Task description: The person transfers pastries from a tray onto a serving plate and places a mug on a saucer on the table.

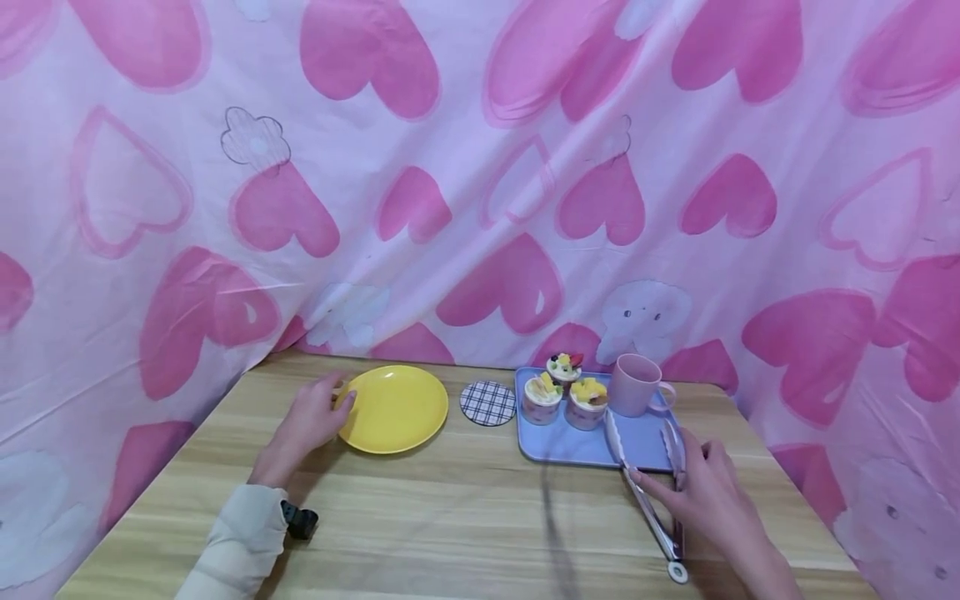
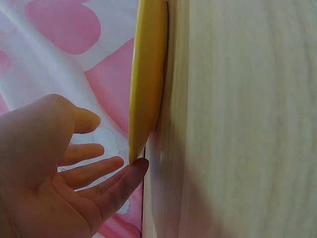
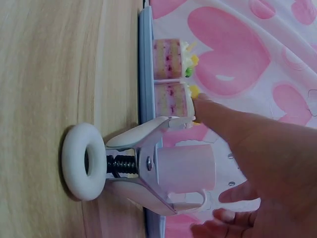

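My left hand [image 1: 317, 414] is at the left rim of a yellow plate [image 1: 393, 408] lying on the table. In the left wrist view, a fingertip of that hand [image 2: 74, 173] touches the lower edge of the plate [image 2: 147, 74], with the thumb apart from it. My right hand [image 1: 712, 492] holds metal tongs [image 1: 651, 508] between thumb and fingers. The arms of the tongs are spread, their tips over a blue tray [image 1: 562, 446]. In the right wrist view, the white ring [image 3: 72, 161] of the tongs points toward the camera.
The tray bears a pink mug [image 1: 633, 387] and three dessert cups, one [image 1: 542, 400] at the front left, another [image 1: 587, 406] beside it, one behind. A checked round coaster [image 1: 487, 403] lies between plate and tray. A heart-patterned curtain [image 1: 480, 208] hangs behind the wooden table [image 1: 435, 525].
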`<state>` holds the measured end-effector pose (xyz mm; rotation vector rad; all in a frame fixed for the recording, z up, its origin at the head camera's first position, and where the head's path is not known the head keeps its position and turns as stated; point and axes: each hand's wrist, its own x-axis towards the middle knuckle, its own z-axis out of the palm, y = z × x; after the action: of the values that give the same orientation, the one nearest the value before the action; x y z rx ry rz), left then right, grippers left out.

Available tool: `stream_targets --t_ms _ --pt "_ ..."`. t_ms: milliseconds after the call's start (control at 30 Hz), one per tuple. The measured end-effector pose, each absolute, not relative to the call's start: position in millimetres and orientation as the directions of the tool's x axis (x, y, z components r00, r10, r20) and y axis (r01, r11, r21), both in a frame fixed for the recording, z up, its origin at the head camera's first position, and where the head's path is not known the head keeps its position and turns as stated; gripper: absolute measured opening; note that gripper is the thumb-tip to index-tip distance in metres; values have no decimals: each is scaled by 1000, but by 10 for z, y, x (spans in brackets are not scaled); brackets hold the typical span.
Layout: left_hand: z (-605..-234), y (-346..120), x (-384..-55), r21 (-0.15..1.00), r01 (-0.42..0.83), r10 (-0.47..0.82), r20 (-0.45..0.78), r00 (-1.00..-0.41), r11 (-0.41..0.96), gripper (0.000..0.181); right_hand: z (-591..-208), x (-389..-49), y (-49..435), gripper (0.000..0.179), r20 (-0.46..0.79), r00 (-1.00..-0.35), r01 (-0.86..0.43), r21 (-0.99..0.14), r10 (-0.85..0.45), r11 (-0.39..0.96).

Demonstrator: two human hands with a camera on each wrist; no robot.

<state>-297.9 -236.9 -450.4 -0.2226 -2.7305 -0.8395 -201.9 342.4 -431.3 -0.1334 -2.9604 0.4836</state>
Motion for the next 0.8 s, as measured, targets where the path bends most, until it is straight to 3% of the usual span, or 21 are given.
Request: stream_targets --t_ms 433,667,800 --pt "-4565 -2402 -3044 556 162 59 198 -978 815 57 -4424 -2023 3502 154 -192 -979 141 -404 67 904" --pt "-4580 -2411 -3047 555 156 49 204 -978 817 57 -4451 -2046 3511 149 -257 -963 188 -407 85 894" --pt "-4599 -2420 -3043 552 176 59 224 -973 815 55 -4449 -2014 3517 135 -267 -959 211 -446 96 870"
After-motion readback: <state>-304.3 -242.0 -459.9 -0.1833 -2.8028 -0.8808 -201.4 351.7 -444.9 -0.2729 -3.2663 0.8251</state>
